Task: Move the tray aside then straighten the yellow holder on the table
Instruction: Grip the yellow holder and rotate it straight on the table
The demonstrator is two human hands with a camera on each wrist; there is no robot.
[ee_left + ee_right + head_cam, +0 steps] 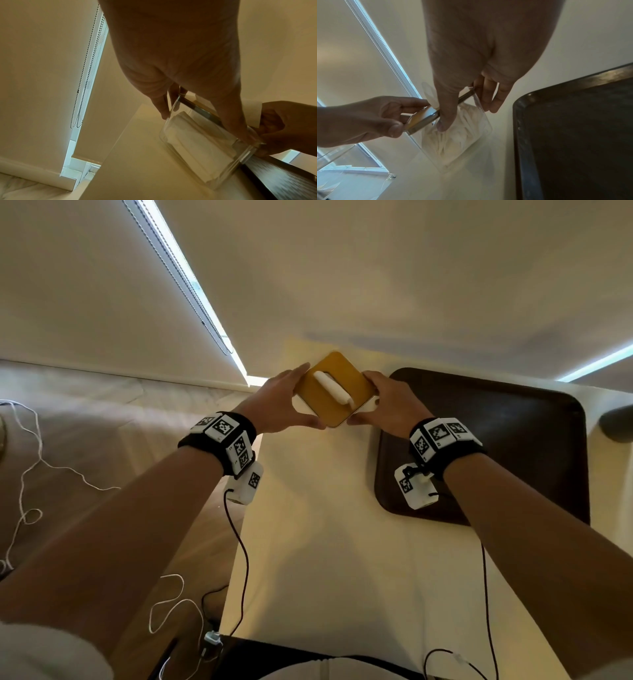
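The yellow holder (pixel 354 386) is a clear box with a yellow lid and white tissue poking out of its slot. It sits at the far end of the cream table (pixel 325 542), turned cornerwise to the table's edges. My left hand (pixel 308 397) grips its left side and my right hand (pixel 368 400) grips its right side, thumbs near me and fingers on the far side. The wrist views show the clear body (pixel 197 142) (pixel 457 142) stuffed with white tissue. The dark brown tray (pixel 496 440) lies flat to the right, just beside my right hand.
The table's left edge drops to a wooden floor with loose white cords (pixel 30 474). A window blind with a bead chain (pixel 85 81) hangs on the wall at the back left. A grey object (pixel 616 422) shows at the right edge.
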